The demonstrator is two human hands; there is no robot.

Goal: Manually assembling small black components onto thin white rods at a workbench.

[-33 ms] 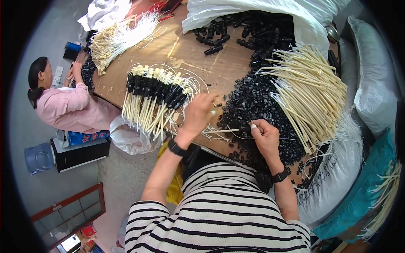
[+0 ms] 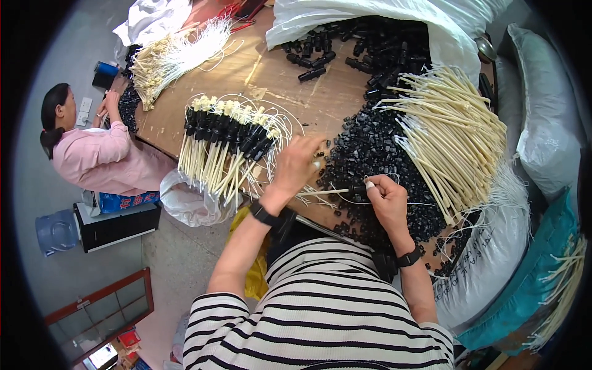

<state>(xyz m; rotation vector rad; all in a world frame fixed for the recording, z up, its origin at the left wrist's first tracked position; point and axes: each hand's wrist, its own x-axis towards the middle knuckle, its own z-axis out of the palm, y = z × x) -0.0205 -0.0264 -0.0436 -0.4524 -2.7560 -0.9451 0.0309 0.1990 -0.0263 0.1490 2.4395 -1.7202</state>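
Observation:
My right hand [image 2: 387, 198] pinches the white-tipped end of a thin cream stick [image 2: 327, 192] over a heap of small black plastic caps [image 2: 370, 154]. The stick runs left, toward my left wrist. My left hand [image 2: 297, 165] rests knuckles up on the wooden table [image 2: 277, 74], its fingertips at the left edge of the black heap. Whether it holds a piece is hidden. Just left of it lies a fanned row of cream sticks with black caps fitted [image 2: 228, 145]. A loose sheaf of bare cream sticks [image 2: 450, 132] lies right of the heap.
A person in a pink top [image 2: 98, 157] works at the table's far left end beside another bundle of sticks [image 2: 169, 58]. A white bag spilling black parts [image 2: 370, 24] lies at the back. Big sacks [image 2: 493, 246] stand on my right, and a blue water jug [image 2: 55, 231] on the floor.

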